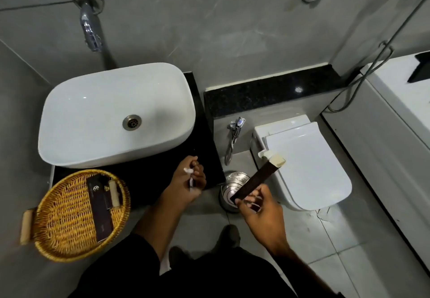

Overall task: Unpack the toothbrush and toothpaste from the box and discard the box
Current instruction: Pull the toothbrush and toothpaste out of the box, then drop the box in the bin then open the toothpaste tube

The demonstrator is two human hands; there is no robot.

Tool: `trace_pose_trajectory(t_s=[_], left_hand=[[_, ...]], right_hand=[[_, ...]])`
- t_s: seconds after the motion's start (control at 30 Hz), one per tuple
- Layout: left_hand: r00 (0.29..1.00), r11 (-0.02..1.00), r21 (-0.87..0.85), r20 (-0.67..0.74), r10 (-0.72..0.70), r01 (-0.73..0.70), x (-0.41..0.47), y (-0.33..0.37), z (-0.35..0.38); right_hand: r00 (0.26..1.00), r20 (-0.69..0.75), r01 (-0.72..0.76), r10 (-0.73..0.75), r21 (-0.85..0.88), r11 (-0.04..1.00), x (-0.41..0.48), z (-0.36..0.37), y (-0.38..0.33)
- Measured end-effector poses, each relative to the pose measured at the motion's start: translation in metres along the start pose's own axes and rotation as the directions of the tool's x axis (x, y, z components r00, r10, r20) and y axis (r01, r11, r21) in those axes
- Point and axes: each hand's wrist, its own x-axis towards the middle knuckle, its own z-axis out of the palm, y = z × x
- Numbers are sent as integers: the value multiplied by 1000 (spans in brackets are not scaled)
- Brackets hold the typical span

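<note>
My right hand [258, 207] grips the lower end of a long dark box [256, 180], held slanted above a steel pedal bin [232, 189] on the floor. The box's pale upper flap [279, 160] is open and a small white piece [264, 153] shows beside it. My left hand [193, 181] is closed around small white items [189, 174], over the black counter's right end; I cannot tell whether they are the toothbrush or the toothpaste.
A wicker basket [67, 225] on the counter's left holds another dark box [100, 207] and a small cream item. A white basin [116, 114] sits behind it. A closed white toilet [309, 160] stands to the right of the bin, and a white ledge [400, 111] beyond that.
</note>
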Motion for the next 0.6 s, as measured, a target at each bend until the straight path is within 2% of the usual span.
trace_pose_trajectory(t_s=[0.17,0.27,0.43,0.53,0.6], left_hand=[[999,999,-39,-29,18,-19,1,-1,-12],[998,999,-28,-56,36,-37,-1,2,-17],[993,997,-56,-104,49,-55,-7,8,-36],[1000,1000,-22,-19,0,0,-19,11,-44],[1000,998,60,-16,0,1,-26,7,-46]], right_hand=[[992,-70,-108,104,-64,992,50,4,32],[981,-47,-192,187,-146,971,75,11,47],[938,47,-319,343,-268,909,85,16,62],[925,169,-303,340,-212,929,71,22,51],[903,295,-277,313,-156,948,55,28,34]])
